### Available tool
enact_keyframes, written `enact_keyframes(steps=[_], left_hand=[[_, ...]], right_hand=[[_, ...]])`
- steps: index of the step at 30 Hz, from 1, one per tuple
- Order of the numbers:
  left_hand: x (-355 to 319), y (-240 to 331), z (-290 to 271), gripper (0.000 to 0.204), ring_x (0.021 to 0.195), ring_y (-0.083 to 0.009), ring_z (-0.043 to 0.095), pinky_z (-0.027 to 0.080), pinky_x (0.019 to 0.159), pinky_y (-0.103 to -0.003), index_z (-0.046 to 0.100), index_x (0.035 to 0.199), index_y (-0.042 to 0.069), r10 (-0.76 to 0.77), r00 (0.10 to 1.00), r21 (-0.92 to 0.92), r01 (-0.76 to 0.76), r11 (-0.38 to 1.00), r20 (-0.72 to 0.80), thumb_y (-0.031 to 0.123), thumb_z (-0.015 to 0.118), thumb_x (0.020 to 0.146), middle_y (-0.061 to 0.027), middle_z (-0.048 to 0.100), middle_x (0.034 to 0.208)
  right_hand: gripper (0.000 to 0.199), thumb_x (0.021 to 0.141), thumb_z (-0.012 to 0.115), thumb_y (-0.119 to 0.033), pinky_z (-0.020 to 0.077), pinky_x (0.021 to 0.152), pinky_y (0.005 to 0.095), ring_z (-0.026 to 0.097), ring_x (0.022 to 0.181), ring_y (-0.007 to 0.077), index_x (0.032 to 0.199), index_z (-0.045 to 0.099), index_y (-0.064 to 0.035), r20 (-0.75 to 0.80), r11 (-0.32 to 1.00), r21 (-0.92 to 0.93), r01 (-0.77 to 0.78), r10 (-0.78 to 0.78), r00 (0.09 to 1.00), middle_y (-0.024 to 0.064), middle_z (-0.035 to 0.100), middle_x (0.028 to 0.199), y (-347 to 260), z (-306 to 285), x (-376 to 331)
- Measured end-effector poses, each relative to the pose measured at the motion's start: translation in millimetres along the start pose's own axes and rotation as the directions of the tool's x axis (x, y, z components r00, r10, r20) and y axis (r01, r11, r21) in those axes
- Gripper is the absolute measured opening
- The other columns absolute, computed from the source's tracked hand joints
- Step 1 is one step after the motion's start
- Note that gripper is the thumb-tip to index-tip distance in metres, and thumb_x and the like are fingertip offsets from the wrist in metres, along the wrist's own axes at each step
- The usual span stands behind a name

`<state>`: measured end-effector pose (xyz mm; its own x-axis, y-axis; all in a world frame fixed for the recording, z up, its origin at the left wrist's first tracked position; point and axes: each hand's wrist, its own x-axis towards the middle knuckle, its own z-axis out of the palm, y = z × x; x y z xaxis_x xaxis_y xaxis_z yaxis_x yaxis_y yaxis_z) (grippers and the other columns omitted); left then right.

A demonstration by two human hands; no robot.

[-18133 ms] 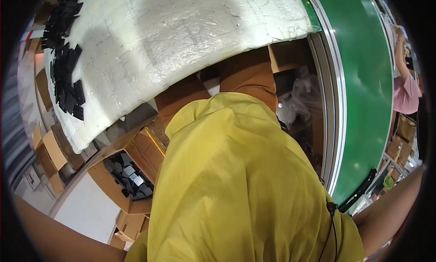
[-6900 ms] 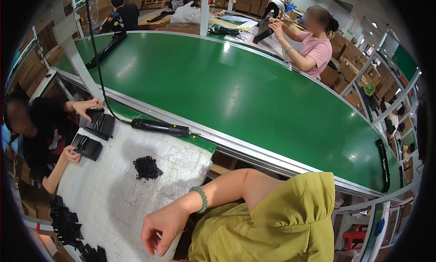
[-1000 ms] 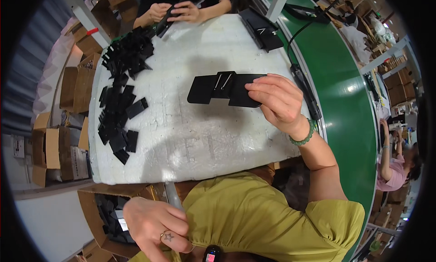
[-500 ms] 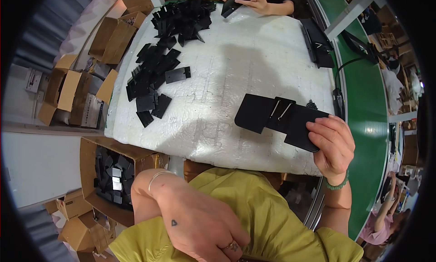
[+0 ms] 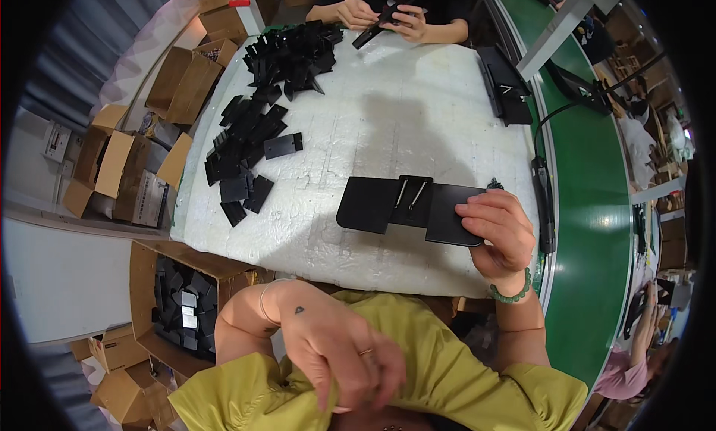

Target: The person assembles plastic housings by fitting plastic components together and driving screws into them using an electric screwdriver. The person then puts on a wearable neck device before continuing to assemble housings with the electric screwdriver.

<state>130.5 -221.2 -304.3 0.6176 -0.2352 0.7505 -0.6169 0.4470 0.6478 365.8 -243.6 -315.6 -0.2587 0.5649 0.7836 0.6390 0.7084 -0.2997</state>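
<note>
A wide black plate (image 5: 455,207) with rounded corners is pinched at its right end by my right hand (image 5: 501,229), above the front right of the white table. A narrower raised middle piece joins its two flat wings, and two slim silvery pins (image 5: 410,194) lie across that middle. Close in front of my chest is my left hand (image 5: 339,349), its fingers bent downward and smeared by motion; whether they hold anything is hidden. Flat black pieces (image 5: 253,132) lie in a loose trail on the table's left side, away from both hands.
A larger heap of black pieces (image 5: 291,58) sits at the far left of the padded white table (image 5: 335,229). Across it, a person's hands (image 5: 403,20) hold a black part. Black parts (image 5: 506,84) stand far right, beside a green conveyor (image 5: 589,229). A cardboard box (image 5: 142,282) holds more pieces.
My right hand has brought the black plate leftward and turned it more level. My left hand has shifted, its fingers now bent lower and blurred. The view has tilted slightly.
</note>
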Motion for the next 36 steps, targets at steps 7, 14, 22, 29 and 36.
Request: enact_keyframes(steps=[7,14,22,29,36], left_hand=[[31.4,30.1,-4.2,0.027,0.085,-0.0258,0.056,0.037,0.091,-0.049,0.062,0.082,0.006,-0.102,0.990,0.637,0.141,0.758,-0.097,0.032,0.057,0.090,-0.0078,0.059,0.082],[10.8,29.1,3.9,0.031,0.094,-0.0338,0.056,0.047,0.079,-0.040,0.059,0.105,0.002,-0.281,0.957,0.620,0.260,0.740,-0.067,0.028,0.044,0.097,-0.0210,0.058,0.105],[-67.7,38.8,-58.5,0.053,0.107,-0.0143,0.050,0.042,0.086,-0.026,0.034,0.137,0.006,-0.053,0.396,0.179,0.527,0.831,-0.917,0.020,0.053,0.090,-0.0091,0.053,0.119],[-129.0,0.7,-70.7,0.053,0.086,-0.0115,0.056,0.046,0.075,-0.022,0.031,0.138,0.003,-0.035,-0.011,-0.035,-0.016,0.999,-0.999,0.013,0.052,0.090,-0.0020,0.057,0.098],[-141.1,29.3,-59.9,0.074,0.045,-0.0064,0.038,0.031,0.042,-0.019,0.018,0.143,0.011,0.354,0.542,-0.094,-0.634,0.768,-0.763,0.048,0.051,0.087,-0.0056,0.042,0.070]], right_hand=[[0.034,0.046,0.055,0.013,0.0508,0.067,0.0350,0.063,0.079,0.0270,0.076,0.064,-0.0003,-0.006,0.999,0.042,-0.016,0.016,1.000,0.0108,0.068,0.086,1.6,2.6,-2.9],[0.015,0.055,0.056,0.002,0.0440,0.083,0.0403,0.053,0.097,0.0354,0.068,0.062,-0.0036,-0.022,0.991,-0.111,-0.078,0.076,0.997,0.0132,0.067,0.094,0.6,-13.0,6.1],[0.019,0.061,0.061,0.013,0.0492,0.076,0.0298,0.057,0.096,0.0251,0.072,0.060,-0.0023,0.014,0.828,0.527,-0.192,0.218,0.976,0.0144,0.063,0.108,24.7,45.6,42.4],[0.021,0.079,0.058,0.007,0.0495,0.073,0.0243,0.060,0.087,0.0132,0.097,0.063,-0.0022,0.188,0.766,0.492,-0.413,0.370,0.910,0.0096,0.061,0.112,53.9,114.5,85.4],[0.020,0.076,0.060,-0.004,0.0488,0.075,0.0313,0.058,0.087,0.0231,0.095,0.066,-0.0080,0.332,0.956,-0.264,0.130,-0.037,0.943,0.0064,0.059,0.094,129.6,225.2,146.1]])
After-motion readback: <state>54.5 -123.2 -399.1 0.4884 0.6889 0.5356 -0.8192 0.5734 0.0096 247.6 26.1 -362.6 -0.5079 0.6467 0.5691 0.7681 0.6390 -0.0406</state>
